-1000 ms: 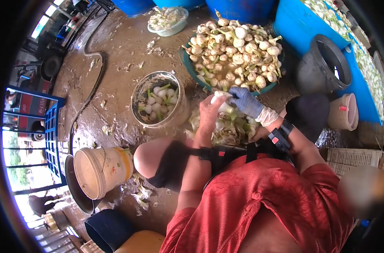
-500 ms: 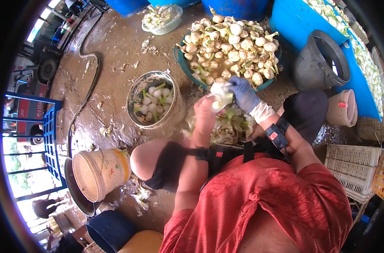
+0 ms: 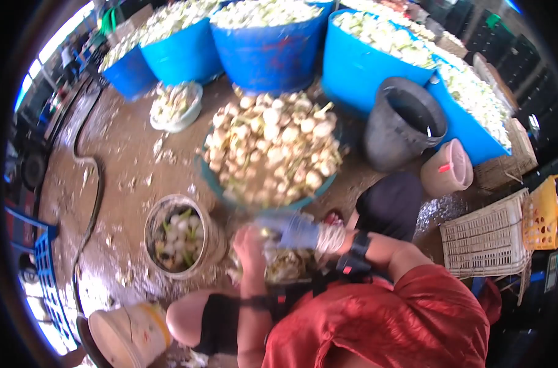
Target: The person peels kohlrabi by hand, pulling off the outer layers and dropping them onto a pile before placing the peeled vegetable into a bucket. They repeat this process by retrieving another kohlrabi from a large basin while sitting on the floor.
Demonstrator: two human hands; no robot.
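Note:
My bare left hand (image 3: 249, 246) is closed around a garlic bulb (image 3: 266, 233), whose pale greenish end shows blurred beside the fingers. Against it lies my right hand (image 3: 291, 229) in a blue-grey glove, its fingers smeared by motion. Below both hands is a heap of peeled skins and leaves (image 3: 290, 265) between my legs. Just ahead stands a wide green tub (image 3: 210, 183) piled with unpeeled, brownish garlic bulbs (image 3: 276, 144). To the left of my left hand, a pale bucket (image 3: 215, 246) holds white bulbs with green stems (image 3: 184, 238).
Large blue tubs (image 3: 266, 58) full of pale pieces line the back. A black bucket (image 3: 383, 138) and a pinkish bucket (image 3: 441, 175) stand at right, near a white crate (image 3: 482, 236). A hose (image 3: 96, 202) runs along the wet floor at left. A lidded bucket (image 3: 132, 337) lies tilted at lower left.
The view has tilted up, bringing more blue tubs into sight. My hands have moved away from the tub's edge, down over the skins, and my right hand has straightened out.

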